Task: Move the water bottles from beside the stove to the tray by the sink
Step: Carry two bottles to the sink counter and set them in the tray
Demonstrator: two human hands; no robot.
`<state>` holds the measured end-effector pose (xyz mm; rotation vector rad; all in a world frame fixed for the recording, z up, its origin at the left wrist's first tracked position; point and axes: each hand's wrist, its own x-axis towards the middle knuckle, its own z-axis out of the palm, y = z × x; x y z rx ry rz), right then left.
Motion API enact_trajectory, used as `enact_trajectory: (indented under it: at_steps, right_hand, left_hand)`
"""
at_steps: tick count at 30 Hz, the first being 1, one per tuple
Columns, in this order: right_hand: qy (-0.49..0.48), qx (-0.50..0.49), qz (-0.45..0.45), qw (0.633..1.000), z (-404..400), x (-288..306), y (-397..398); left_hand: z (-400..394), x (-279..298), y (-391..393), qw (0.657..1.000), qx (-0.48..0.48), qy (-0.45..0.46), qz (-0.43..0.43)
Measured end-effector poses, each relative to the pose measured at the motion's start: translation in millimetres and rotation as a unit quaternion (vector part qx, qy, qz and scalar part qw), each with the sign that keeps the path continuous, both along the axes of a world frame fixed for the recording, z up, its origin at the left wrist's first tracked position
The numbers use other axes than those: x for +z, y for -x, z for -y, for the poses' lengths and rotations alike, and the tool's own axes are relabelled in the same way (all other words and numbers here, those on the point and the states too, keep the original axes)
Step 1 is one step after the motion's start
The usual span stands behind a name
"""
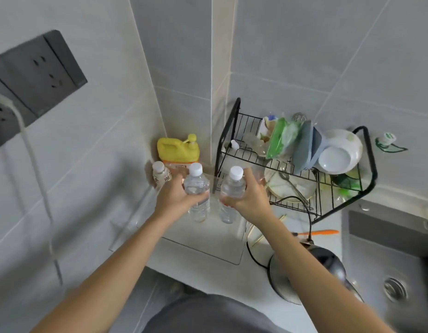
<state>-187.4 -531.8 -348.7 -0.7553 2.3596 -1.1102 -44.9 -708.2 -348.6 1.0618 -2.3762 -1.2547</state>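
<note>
Each hand gripped a bottle upright over the clear tray (208, 251): left hand (175, 197) round one water bottle (197, 188), right hand (247, 200) round another bottle (232, 188). Lowering and letting go seemed next.

Bottles (198, 188) left of rack (294, 164)

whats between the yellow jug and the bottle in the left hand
In the head view, only a short stretch of pale counter lies between the yellow jug and the bottle held by the left hand. A small labelled bottle stands off to the left.
</note>
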Motion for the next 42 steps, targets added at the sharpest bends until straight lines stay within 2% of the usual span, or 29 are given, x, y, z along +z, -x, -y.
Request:
enact_trajectory:
  at_steps: [3, 8, 11, 15, 19, 23, 27, 32, 38, 42]
  right_hand:
    - [-0.082, -0.009, -0.040, 0.996, 4, -14, 2]
    - [-0.192, 0.000, -0.089, 0.977, 13, -40, 8]
    - [-0.201, -0.010, -0.088, 0.976, 13, -55, 15]
    - [-0.220, -0.014, -0.114, 0.969, 15, -60, 20]
    - [-0.227, -0.023, -0.110, 0.967, 11, -63, 23]
    - [-0.186, -0.013, -0.139, 0.973, 1, -54, 28]
    - [-0.164, 0.027, -0.175, 0.971, -6, -38, 40]
    - [-0.257, 0.081, -0.198, 0.942, 1, -19, 50]
    - [-0.276, 0.092, -0.211, 0.933, 6, -20, 46]
    - [-0.279, 0.098, -0.248, 0.923, 8, -17, 48]
  left_hand:
    - [6, -18, 21, 0.998, -0.043, 0.020, 0.030]
    - [7, -49, 45, 0.995, -0.059, 0.019, 0.083]
    - [6, -63, 57, 0.991, -0.070, -0.018, 0.112]
    - [1, -71, 70, 0.990, -0.087, -0.037, 0.107]
    - [-3, -77, 78, 0.988, -0.104, -0.019, 0.109]
    - [-3, -71, 73, 0.988, -0.133, -0.011, 0.079]
    - [14, -58, 73, 0.970, -0.237, 0.031, 0.038]
    - [32, -33, 76, 0.916, -0.378, 0.111, 0.081]
    - [34, -20, 78, 0.874, -0.431, 0.190, 0.115]
    - [25, -21, 83, 0.891, -0.369, 0.238, 0.114]
